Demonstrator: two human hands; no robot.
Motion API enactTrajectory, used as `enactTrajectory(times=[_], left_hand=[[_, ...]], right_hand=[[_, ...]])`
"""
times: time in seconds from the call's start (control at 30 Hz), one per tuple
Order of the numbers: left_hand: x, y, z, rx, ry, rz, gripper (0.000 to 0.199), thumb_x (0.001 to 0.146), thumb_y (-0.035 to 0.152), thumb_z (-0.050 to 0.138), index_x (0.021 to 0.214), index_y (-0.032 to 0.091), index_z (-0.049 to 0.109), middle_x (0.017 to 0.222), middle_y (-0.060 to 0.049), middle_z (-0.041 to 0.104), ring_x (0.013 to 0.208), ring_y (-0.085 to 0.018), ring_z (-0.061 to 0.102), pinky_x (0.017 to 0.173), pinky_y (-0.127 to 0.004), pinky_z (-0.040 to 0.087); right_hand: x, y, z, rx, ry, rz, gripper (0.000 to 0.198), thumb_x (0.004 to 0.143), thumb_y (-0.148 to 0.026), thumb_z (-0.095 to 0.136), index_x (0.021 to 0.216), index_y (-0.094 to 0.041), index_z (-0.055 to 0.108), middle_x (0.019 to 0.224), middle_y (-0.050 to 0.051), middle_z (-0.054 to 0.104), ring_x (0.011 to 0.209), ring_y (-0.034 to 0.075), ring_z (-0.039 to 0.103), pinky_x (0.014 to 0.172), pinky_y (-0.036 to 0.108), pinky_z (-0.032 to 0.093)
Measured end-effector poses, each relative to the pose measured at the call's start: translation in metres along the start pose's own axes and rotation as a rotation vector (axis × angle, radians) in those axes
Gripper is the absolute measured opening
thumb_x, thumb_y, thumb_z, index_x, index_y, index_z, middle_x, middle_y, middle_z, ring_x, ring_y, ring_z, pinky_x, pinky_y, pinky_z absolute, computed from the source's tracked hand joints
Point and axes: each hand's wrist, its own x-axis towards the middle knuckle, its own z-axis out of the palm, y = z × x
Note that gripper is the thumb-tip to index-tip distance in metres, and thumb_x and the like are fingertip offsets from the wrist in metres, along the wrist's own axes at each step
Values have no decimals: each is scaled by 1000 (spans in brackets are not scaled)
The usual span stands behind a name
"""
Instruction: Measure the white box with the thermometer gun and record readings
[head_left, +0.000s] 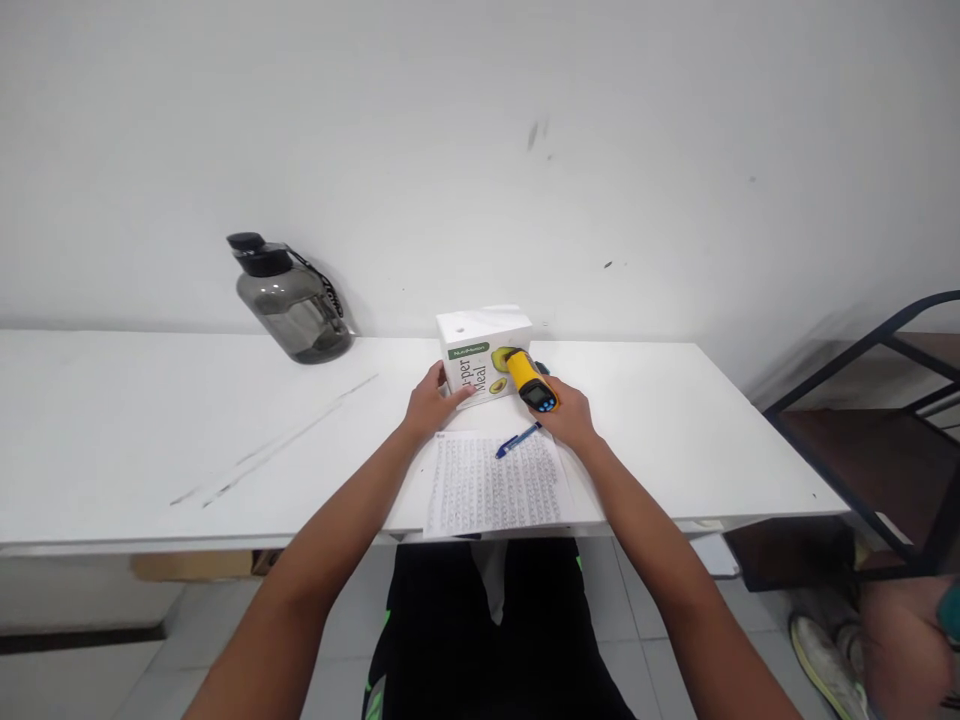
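A white box (pixel 472 372) with a green label and avocado pictures stands on the table near the wall. My left hand (pixel 435 402) grips its lower left side, thumb across the front face. My right hand (pixel 568 410) is closed around a yellow and black infrared thermometer gun (pixel 529 380) with a small screen and blue buttons. Its front end is close to the avocado picture; whether it touches the box I cannot tell. Below them lies a sheet of paper (pixel 480 490) covered in rows of writing, with a blue pen (pixel 514 442) on top.
A large grey water bottle (pixel 296 310) with a black lid stands at the left by the wall. The white table (pixel 187 430) ends at the right near a dark metal frame (pixel 847 390). Another person's knee and shoe (pixel 825 665) show at the lower right.
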Motion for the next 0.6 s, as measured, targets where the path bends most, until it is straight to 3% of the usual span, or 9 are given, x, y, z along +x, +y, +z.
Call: enactTrajectory(times=[0.6], left_hand=[[-9, 5, 3, -71, 16, 26, 65, 68, 47, 77, 124, 26, 53, 123, -5, 66, 113, -26, 62, 98, -43, 50]], right_hand=[[-1, -1, 1, -38, -47, -26, 44, 74, -34, 63, 116, -22, 63, 107, 3, 73, 96, 23, 68, 86, 33, 51]])
